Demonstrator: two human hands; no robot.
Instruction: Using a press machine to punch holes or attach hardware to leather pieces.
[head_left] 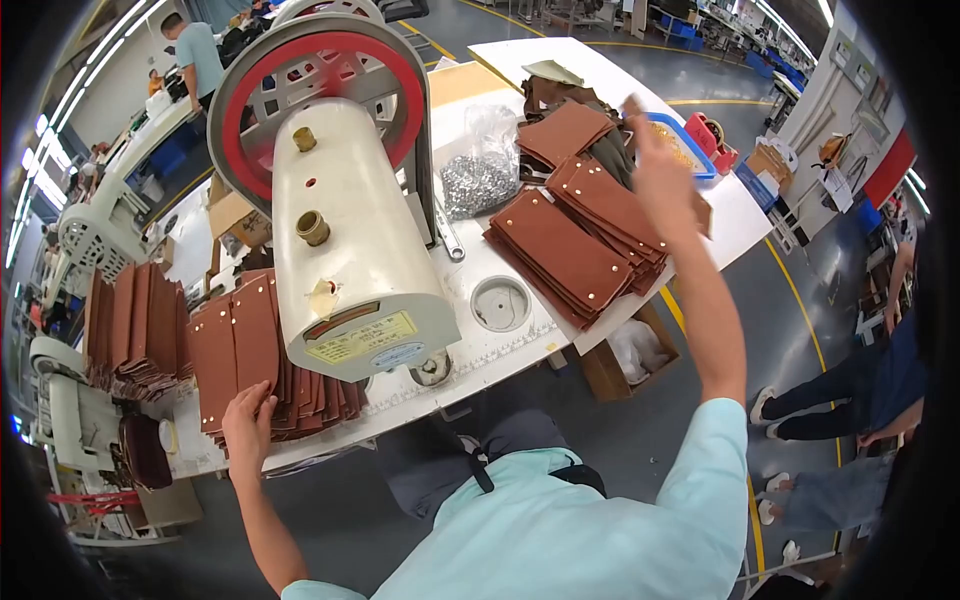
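Observation:
My left hand (250, 415) has its fingers curled on the lower edge of brown leather pieces (227, 355) piled left of the cream machine (365, 250) with its red-rimmed wheel (413, 105). My right hand (660, 175), blurred, is raised at the right above studded leather stacks (555, 255), near a blue tray of small gold parts (705, 165) that it partly covers; its fingers are unclear. A bag of silver hardware (475, 180) and a wrench (446, 232) lie between the machine and those stacks.
Further brown stacks (130, 330) stand far left. A red tape dispenser (717, 137) sits beside the tray. Below the white table's edge (470, 385) is a cardboard box (610, 375). A co-worker (195, 65) stands back left; other people's legs (820, 405) show at the right.

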